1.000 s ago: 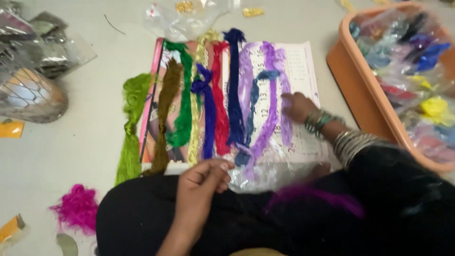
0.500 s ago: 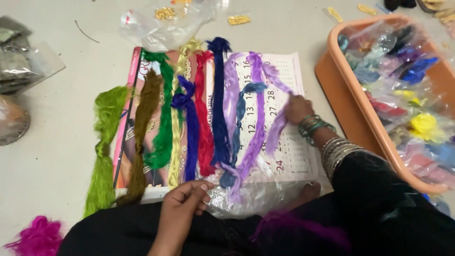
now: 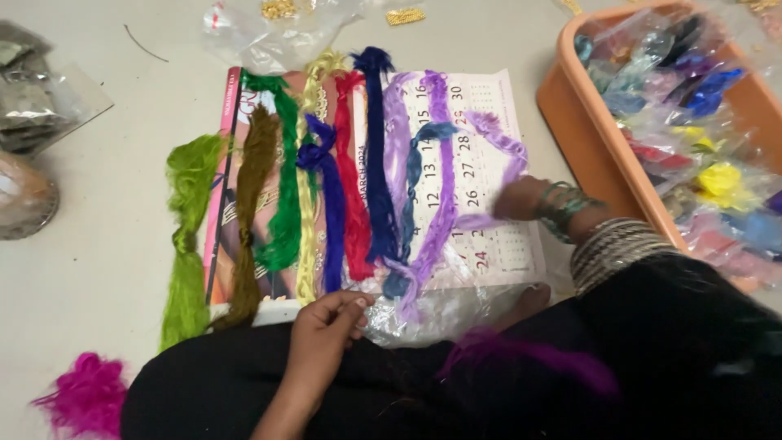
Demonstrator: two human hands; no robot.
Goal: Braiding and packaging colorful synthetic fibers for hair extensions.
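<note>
Many thread bundles lay side by side on a calendar page [image 3: 489,244] on the floor. From the left came a light green bundle [image 3: 189,236], a brown one [image 3: 251,212], then green, yellow, blue, red and purple ones. The left hand [image 3: 326,330] pinched the bottom edge of a clear plastic bag [image 3: 423,314] with bent fingers. The right hand [image 3: 517,200] held the end of a pale purple bundle [image 3: 501,138]. An orange tub [image 3: 570,122] of bagged threads sat at the far right.
</note>
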